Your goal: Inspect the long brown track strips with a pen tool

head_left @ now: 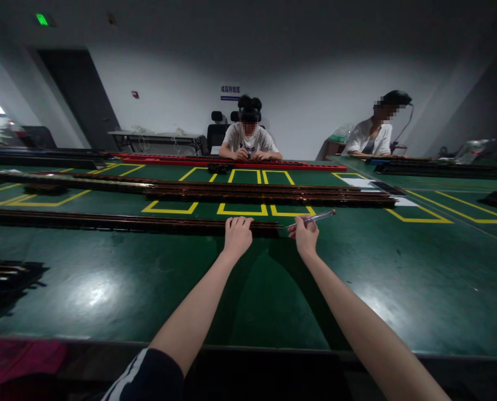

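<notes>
The left hand (238,239) is curling over the near strips (148,221) close to their end, probably to steady them; whether it is pinching them, I cannot tell. These strips are lying across the tabletop (148,289), running from the left hand toward nine o'clock. At the left hand's three o'clock, the right hand (306,236) is gripping a pen-like tool (321,216) narrowly between its fingers — its tip is pointing toward the strips' end, its rear toward two o'clock, a hold seemingly suiting fine control. A longer bundle (273,192) is lying at twelve o'clock, apparently leaving working room.
</notes>
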Action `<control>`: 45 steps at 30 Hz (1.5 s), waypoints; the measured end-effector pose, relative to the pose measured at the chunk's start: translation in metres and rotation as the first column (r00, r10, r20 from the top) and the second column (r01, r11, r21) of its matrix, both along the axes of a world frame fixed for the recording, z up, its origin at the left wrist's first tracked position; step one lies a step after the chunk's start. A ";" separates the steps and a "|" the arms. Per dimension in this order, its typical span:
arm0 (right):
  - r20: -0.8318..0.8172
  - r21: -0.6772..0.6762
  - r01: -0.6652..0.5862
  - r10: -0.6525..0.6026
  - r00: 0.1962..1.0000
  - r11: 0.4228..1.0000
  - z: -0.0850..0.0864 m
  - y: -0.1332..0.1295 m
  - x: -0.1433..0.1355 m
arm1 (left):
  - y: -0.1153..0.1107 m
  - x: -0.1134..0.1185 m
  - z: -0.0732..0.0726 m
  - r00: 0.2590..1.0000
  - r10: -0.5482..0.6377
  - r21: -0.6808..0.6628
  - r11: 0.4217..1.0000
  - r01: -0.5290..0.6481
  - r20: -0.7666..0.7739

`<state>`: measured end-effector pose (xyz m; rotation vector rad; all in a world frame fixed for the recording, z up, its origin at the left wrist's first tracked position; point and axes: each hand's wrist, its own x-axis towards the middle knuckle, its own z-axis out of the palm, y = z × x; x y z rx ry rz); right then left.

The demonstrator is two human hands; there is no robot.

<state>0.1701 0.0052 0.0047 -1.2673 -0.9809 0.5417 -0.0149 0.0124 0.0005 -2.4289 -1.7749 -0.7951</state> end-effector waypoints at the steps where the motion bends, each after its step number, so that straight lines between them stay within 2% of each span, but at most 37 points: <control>1: 0.013 -0.004 0.013 -0.013 1.000 1.000 0.001 0.000 0.000 | 0.000 0.000 0.000 1.000 -0.001 0.002 1.000 0.001 0.002; 8: 0.178 0.020 0.059 -0.062 0.982 0.998 -0.001 0.002 0.004 | 0.002 0.000 -0.002 1.000 -0.006 0.012 1.000 0.006 0.006; 12: 0.253 0.056 0.027 -0.040 0.967 0.998 -0.005 0.002 0.004 | 0.004 -0.002 -0.004 1.000 -0.019 0.003 1.000 0.019 0.021; 16: 0.400 0.040 0.044 -0.057 0.915 0.998 -0.008 0.003 0.003 | 0.004 -0.003 -0.005 0.999 -0.028 0.004 1.000 0.027 0.033; 19: 0.531 0.028 0.038 -0.047 0.846 0.999 -0.011 0.006 0.001 | 0.004 -0.004 -0.004 0.999 -0.036 0.008 0.999 0.035 0.039; 22: 0.639 0.062 -0.065 0.010 0.769 0.996 -0.014 0.009 -0.002 | 0.003 -0.004 -0.004 0.999 -0.035 0.028 0.999 0.035 0.022; 25: 0.774 0.075 -0.188 0.061 0.630 0.979 -0.016 0.009 -0.005 | 0.002 -0.003 -0.003 0.999 -0.035 0.041 0.999 0.035 -0.009; 28: 0.875 0.023 -0.241 0.097 0.475 0.970 -0.017 0.007 -0.007 | 0.001 -0.002 -0.003 0.998 -0.053 0.051 0.997 0.054 -0.029; 32: 0.919 -0.044 -0.239 0.133 0.371 0.970 -0.016 0.004 -0.009 | 0.000 -0.002 -0.003 0.996 -0.080 0.058 0.995 0.082 -0.036; 40: 0.938 -0.077 -0.148 0.122 0.325 0.986 -0.012 0.004 -0.018 | 0.000 -0.001 -0.002 0.997 -0.067 0.059 0.996 0.069 -0.024; 45: 0.940 -0.061 -0.144 0.105 0.325 0.988 -0.010 0.004 -0.025 | -0.001 0.001 0.000 0.998 -0.044 0.039 0.998 0.042 0.036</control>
